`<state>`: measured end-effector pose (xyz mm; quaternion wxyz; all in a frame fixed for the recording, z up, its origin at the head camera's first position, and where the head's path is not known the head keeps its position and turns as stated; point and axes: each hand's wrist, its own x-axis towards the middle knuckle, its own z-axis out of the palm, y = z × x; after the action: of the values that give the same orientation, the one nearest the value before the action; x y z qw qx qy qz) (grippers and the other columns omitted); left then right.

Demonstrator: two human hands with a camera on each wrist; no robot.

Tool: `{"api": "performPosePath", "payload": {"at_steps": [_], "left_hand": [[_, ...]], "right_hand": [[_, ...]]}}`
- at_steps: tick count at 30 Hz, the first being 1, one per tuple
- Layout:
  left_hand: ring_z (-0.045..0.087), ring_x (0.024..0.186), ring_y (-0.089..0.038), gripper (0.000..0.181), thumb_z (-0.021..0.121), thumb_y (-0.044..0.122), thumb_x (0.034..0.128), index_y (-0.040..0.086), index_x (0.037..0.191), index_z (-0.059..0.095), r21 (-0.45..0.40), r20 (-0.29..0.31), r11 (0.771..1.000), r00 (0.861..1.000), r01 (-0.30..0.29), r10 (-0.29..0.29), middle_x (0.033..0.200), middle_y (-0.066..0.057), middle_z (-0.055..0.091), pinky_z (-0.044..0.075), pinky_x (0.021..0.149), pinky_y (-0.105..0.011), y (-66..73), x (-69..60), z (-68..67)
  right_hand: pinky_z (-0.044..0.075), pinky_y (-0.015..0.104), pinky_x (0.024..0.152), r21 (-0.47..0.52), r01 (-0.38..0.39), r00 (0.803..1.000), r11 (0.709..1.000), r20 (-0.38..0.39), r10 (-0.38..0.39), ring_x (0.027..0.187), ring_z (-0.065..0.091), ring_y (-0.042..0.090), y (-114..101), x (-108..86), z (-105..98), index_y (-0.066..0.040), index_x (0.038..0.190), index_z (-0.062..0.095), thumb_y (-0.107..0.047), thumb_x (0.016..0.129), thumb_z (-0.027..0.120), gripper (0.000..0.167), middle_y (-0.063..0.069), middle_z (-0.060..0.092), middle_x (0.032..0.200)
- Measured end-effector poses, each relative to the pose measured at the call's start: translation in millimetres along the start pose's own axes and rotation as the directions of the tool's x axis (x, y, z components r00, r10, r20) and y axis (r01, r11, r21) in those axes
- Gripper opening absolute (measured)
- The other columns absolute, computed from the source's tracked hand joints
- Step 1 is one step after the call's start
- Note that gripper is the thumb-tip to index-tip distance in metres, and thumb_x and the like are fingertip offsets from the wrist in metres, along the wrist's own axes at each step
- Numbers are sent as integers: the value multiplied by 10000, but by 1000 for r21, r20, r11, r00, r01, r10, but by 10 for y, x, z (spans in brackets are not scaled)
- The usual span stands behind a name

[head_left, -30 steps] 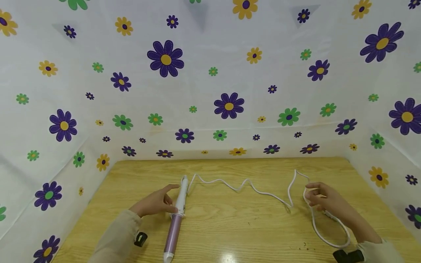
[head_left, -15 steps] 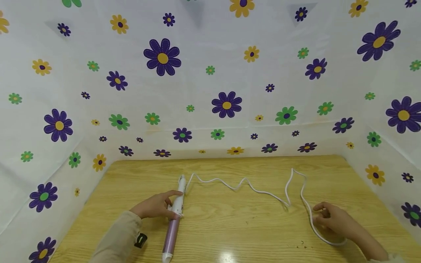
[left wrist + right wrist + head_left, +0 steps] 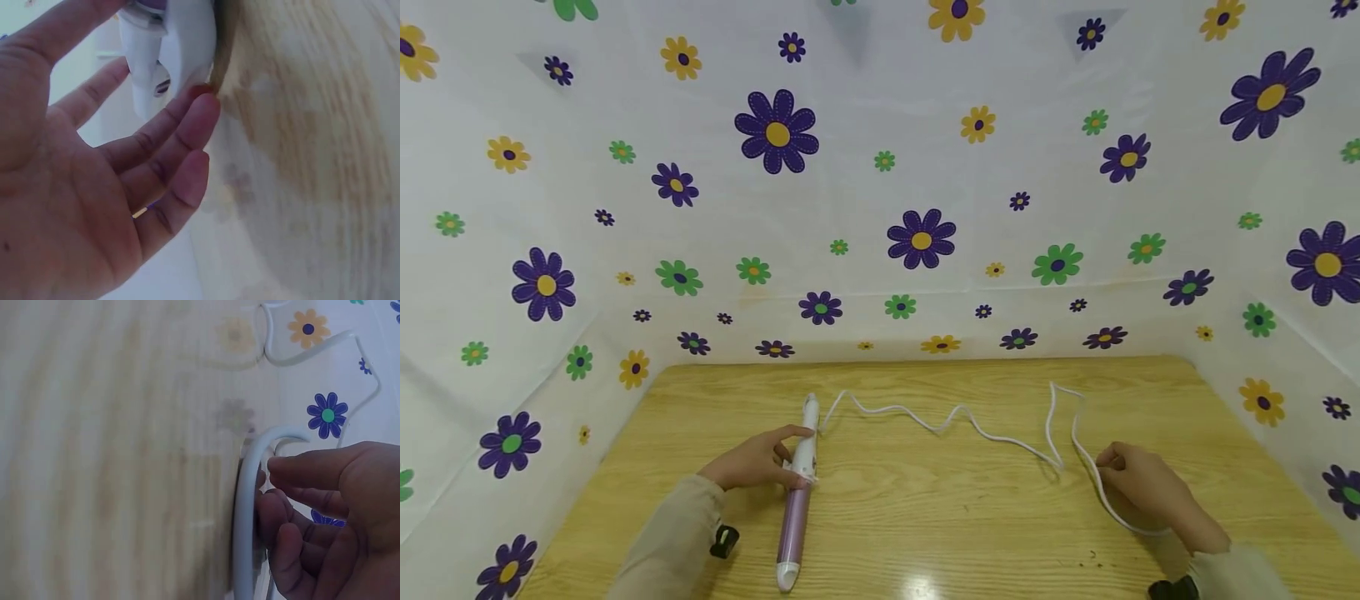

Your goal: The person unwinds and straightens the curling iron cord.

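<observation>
A curling iron (image 3: 793,527) with a purple barrel and white handle lies lengthwise on the left of the table. My left hand (image 3: 752,462) holds it from the left side, thumb near where barrel meets handle and index finger farther up the handle. In the left wrist view, the other fingers curl loosely beside the white part (image 3: 190,37). A white power cord (image 3: 245,531) runs from the handle's far end across the table in bends. At the right, my right hand (image 3: 1146,485) pinches the cord between thumb and curled fingers. The cord's end is hidden behind this hand.
The light wooden table (image 3: 940,533) has a few small dark marks at front right. A white flowered cloth (image 3: 850,192) stands around its back and sides. Black straps, one (image 3: 725,542) at the left wrist, sit by the sleeves.
My right hand dropped toward the front, then came back left and away from me; the cord's right part shifted left. The curling iron's handle end swung slightly left under my left hand.
</observation>
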<state>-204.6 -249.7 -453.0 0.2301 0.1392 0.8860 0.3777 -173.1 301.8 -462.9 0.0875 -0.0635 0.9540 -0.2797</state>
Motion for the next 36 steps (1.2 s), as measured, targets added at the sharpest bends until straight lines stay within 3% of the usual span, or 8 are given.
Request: {"api": "performPosePath", "payload": {"at_steps": [5,9,14,19,22,32,36], "left_hand": [[582,935,-254,796,812,249,773,135,1449,407,-52,11,998,999,-43,44,1062,-184,588,481,744,-368,-58,62,-18],[593,934,-242,778,803,210,783,93,1439,403,-90,10,993,997,-75,76,1055,-171,605,496,750,-359,-97,103,-3],[583,926,-220,748,806,214,779,80,1415,435,-104,-15,991,996,-88,87,1056,-164,610,485,758,-332,-90,151,-2],[588,928,-219,735,801,176,782,66,1411,438,-106,-18,991,997,-79,78,1068,-176,621,490,753,-326,-73,150,-25],[588,935,-222,737,798,166,785,57,1416,433,-110,-16,990,996,-85,84,1078,-183,623,490,758,-329,-69,150,-30],[588,988,-243,769,784,221,797,90,1449,397,-95,4,994,998,-61,62,1141,-207,607,478,825,-369,-62,147,-31],[572,1029,-257,738,773,272,809,103,1439,427,-74,-59,995,996,-68,64,1169,-195,601,481,833,-382,-71,108,-59]], "right_hand": [[428,272,552,79,27,1000,997,-14,-26,607,512,120,-13,111,3,54,1065,605,-198,1000,508,278,87,659,884],[420,265,528,140,33,999,990,19,-36,558,483,103,-28,171,20,67,1138,579,-312,1012,487,410,96,654,896],[421,254,482,220,40,998,975,37,-49,517,462,79,-67,190,70,53,1104,586,-240,987,542,318,63,614,806],[434,255,504,162,66,997,985,-37,-60,545,483,83,-63,221,99,31,1041,609,-173,982,544,221,37,583,743],[436,261,511,130,43,997,991,-70,-34,552,498,99,-42,249,87,25,1027,617,-181,983,546,222,34,583,725],[462,266,526,141,8,996,990,-90,5,593,550,125,-12,269,56,68,1079,585,-221,991,538,306,64,618,787],[480,274,546,172,21,994,985,-111,-1,629,579,130,-7,220,29,58,1110,578,-236,1004,514,319,93,631,844]]}}
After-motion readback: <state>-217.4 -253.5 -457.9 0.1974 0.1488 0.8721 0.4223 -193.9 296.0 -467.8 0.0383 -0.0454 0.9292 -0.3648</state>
